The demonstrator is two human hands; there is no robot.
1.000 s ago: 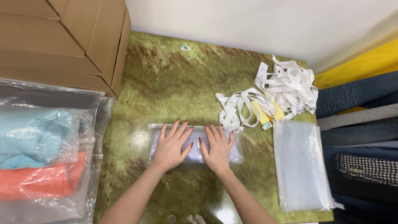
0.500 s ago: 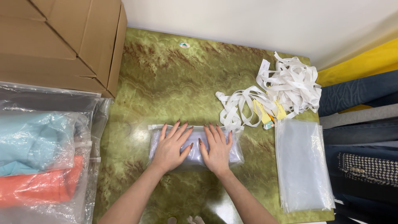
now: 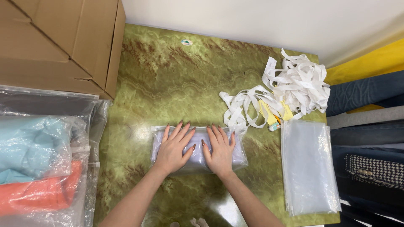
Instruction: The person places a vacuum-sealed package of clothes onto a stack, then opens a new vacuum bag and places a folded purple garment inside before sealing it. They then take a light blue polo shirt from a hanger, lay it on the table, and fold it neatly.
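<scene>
A clear plastic bag holding folded pale lilac cloth (image 3: 240, 154) lies flat on the green marbled table (image 3: 168, 84). My left hand (image 3: 174, 148) rests palm down on the bag's left half, fingers spread. My right hand (image 3: 219, 150) lies flat on its right half, fingers spread too. Both hands press on the bag side by side; neither grips it.
A pile of white strips (image 3: 290, 86) with yellow pieces lies at the back right. A stack of empty clear bags (image 3: 309, 166) sits at the right. Bagged teal (image 3: 29, 145) and orange cloth (image 3: 38, 193) lie at the left, cardboard boxes (image 3: 63, 42) behind. Dark fabrics (image 3: 370, 134) line the right edge.
My hands and the bag have stayed in place; only the view has shifted slightly.
</scene>
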